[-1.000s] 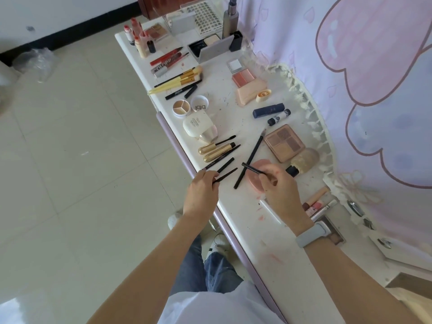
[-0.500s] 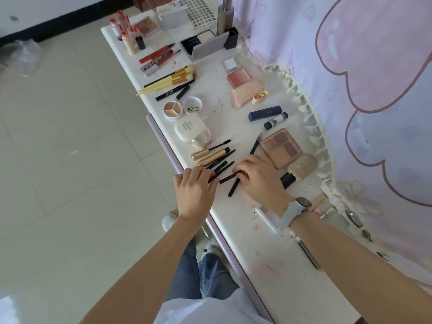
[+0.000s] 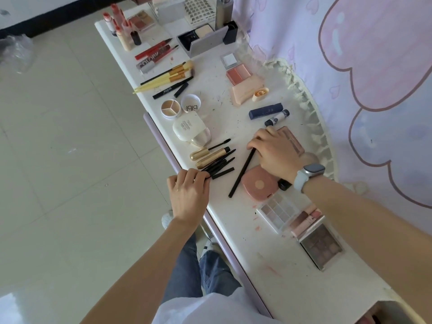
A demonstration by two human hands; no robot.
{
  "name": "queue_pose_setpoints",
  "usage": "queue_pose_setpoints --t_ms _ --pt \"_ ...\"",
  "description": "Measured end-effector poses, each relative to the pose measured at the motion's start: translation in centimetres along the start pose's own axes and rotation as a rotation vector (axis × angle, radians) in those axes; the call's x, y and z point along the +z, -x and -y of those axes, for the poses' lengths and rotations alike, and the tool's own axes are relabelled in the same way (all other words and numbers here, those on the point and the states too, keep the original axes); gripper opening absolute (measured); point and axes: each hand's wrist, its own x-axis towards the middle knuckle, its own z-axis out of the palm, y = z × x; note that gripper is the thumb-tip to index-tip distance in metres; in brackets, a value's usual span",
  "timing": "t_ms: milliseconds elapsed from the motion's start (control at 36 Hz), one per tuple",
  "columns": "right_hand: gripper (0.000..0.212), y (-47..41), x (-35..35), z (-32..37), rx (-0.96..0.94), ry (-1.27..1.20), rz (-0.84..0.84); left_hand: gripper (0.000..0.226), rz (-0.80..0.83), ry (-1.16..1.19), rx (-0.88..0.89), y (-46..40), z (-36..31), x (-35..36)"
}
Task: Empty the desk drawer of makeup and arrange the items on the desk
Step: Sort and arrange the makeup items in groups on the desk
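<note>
Head view, near to far. Nearest me, at the bottom right, I note the open white desk drawer (image 3: 383,309); its contents are too blurred to identify. On the white desk top (image 3: 275,249) ahead lie a dark brown rectangular eyeshadow palette (image 3: 321,247), pink lip gloss tubes (image 3: 306,218) and a clear-cased palette of pale neutral shades (image 3: 278,210), side by side near the right arm.

I see the left hand (image 3: 188,195) at the desk's front edge, fingers curled, fingertips on the near ends of a bundle of short black brushes (image 3: 217,166) that lie fanned on the surface. Just beyond the bundle are two gold mascara tubes (image 3: 209,155).

The right hand (image 3: 278,153), with a white smartwatch (image 3: 307,175) on its wrist, reaches further in. Its fingers are bent and pinch the far end of a long thin black brush handle (image 3: 240,174), which lies diagonally on the desk. A round pink compact (image 3: 259,183) sits just beside the handle, under the wrist. The hand partly covers a brown eyeshadow palette (image 3: 294,142).

Further on: a cream rounded compact (image 3: 188,127), a navy tube (image 3: 265,111), a peach blush case (image 3: 245,88), yellow-handled brushes (image 3: 167,78), red lip pencils (image 3: 155,51) and a grey open powder case (image 3: 202,40).
</note>
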Motion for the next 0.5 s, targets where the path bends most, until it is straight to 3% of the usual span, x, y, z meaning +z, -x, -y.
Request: queue_pose_setpoints --t_ms 139,250,333,361,417,500 --pt "0.035 -1.1 -0.3 -0.9 -0.148 0.205 0.163 0.002 -0.004 -0.012 0.002 0.0 0.3 0.0" --pt "0.028 -2.0 -1.2 -0.7 -0.335 0.410 0.143 0.002 0.001 0.022 0.008 0.0 0.4 -0.3" --pt "0.054 -2.6 -1.9 -1.2 -0.445 0.514 0.147 0.004 0.002 0.067 0.001 -0.1 0.1 -0.8" --pt "0.053 -2.7 -2.1 -1.5 -0.479 0.513 0.130 0.005 0.005 0.089 -0.008 -0.1 -0.1 -0.9" --pt "0.029 -2.8 -2.4 -1.6 -0.480 0.591 0.107 0.009 0.022 0.139 -0.026 -0.1 -0.4 -1.3" --pt "0.024 -2.7 -2.4 -2.0 -0.459 0.546 0.037 0.024 0.084 0.222 -0.042 -0.4 -1.1 -1.9"
